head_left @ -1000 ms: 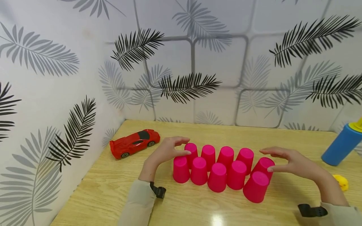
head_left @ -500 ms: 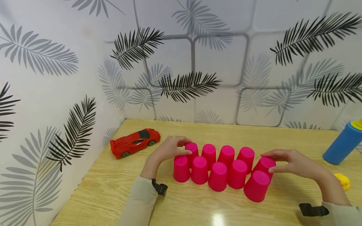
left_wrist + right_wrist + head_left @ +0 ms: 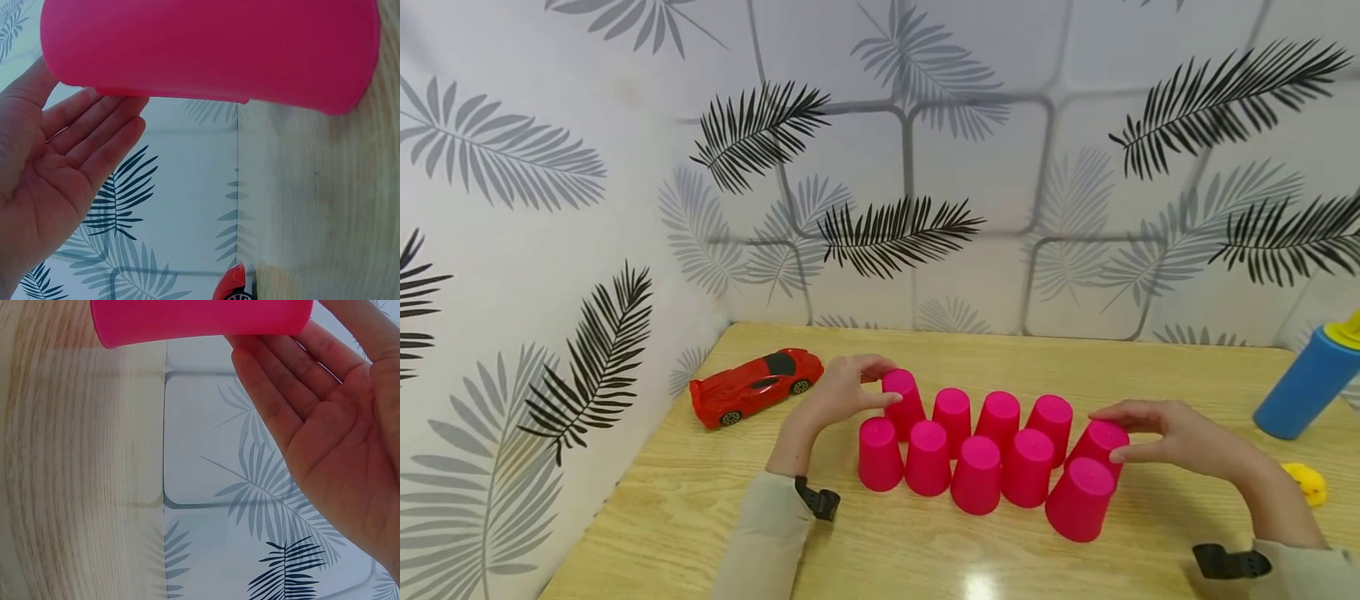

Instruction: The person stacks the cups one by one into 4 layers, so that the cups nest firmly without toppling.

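Observation:
Several bright pink cups stand upside down in two rows on the wooden table. My left hand (image 3: 842,392) grips the back-left cup (image 3: 904,398) near its base, thumb in front and fingers behind; this cup leans to the left. At the other end, my right hand (image 3: 1183,437) holds the back-right cup (image 3: 1099,440) between thumb and fingers, with the front-right cup (image 3: 1079,500) partly hiding it. Pink plastic (image 3: 212,50) fills the top of the left wrist view, above my fingers. In the right wrist view, a pink cup wall (image 3: 200,315) covers the fingertips.
A red toy car (image 3: 757,387) sits at the back left of the table (image 3: 880,550). To the right are a blue bottle with a yellow top (image 3: 1303,387) and a small yellow toy (image 3: 1307,483). A leaf-patterned wall (image 3: 970,275) borders the table behind and left.
The back-left cup has risen slightly and tipped left in my left hand. My right hand has closed in on the back-right cup. The other cups stay in place.

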Available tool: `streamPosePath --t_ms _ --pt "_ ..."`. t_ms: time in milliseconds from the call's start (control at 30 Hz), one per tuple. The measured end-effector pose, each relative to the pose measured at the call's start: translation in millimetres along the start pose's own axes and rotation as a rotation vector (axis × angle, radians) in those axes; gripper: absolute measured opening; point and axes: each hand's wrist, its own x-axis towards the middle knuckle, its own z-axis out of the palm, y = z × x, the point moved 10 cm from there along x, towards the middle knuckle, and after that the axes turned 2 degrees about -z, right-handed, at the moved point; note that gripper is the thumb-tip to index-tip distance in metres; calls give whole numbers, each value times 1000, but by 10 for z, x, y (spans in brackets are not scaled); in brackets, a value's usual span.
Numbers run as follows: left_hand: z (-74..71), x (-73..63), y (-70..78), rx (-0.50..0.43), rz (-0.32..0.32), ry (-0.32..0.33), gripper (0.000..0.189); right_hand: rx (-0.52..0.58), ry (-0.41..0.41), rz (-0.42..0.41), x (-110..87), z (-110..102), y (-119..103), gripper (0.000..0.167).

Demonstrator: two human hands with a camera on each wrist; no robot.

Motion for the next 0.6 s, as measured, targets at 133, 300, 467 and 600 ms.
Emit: streamPosePath --t_ms 133,300,467,600 --pt "-97 47 -11 -10 5 46 45 8 0 0 -2 1 -12 51" --pt "-184 141 -16 -24 10 104 48 18 3 0 -15 -10 -28 52" --pt "-239 229 25 -64 68 183 46 37 0 -8 -20 -14 -42 51" --pt "-198 293 50 -97 102 202 46 49 -9 -7 -19 -9 -41 51"
